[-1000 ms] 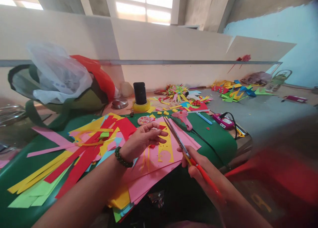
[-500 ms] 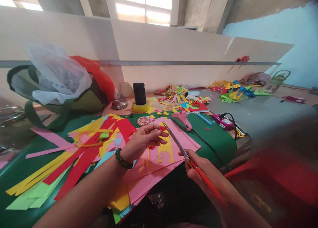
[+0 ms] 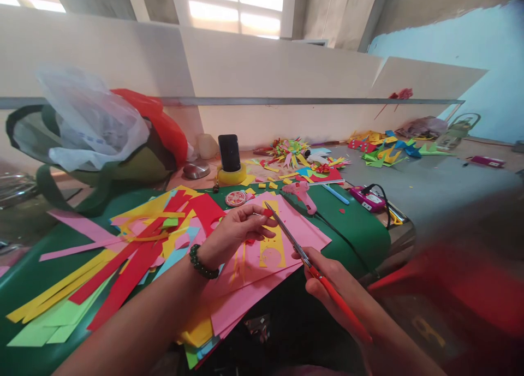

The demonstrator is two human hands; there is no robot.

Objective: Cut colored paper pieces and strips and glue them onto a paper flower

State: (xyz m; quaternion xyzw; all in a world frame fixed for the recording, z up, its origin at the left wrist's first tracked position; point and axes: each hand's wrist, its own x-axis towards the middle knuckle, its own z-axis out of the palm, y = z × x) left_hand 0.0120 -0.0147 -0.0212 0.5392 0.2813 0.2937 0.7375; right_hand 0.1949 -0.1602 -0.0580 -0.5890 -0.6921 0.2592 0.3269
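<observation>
Between the fingertips of my left hand [image 3: 248,223] is a small piece of red paper [image 3: 267,213]. My right hand [image 3: 323,269] grips a pair of scissors [image 3: 289,237] by the red handles, and the blade tips reach the red paper. Below both hands lie pink paper sheets [image 3: 254,288] and a yellow strip with cut-outs [image 3: 272,250], sprinkled with tiny red scraps. To the left, strips of coloured paper [image 3: 135,261] are heaped across the green mat [image 3: 352,228]. A dark beaded bracelet circles my left wrist.
A pink glue gun [image 3: 301,195] with a black cord rests beyond my right hand, near a purple power strip [image 3: 368,200]. A phone [image 3: 229,153] leans on a yellow tape roll [image 3: 232,174]. A bag [image 3: 143,166] stands at left; a red stool [image 3: 458,299] is at right.
The scissor tips have shifted slightly left, closer to my left fingertips and the red paper. My left hand has stayed nearly in place. The view has moved a little.
</observation>
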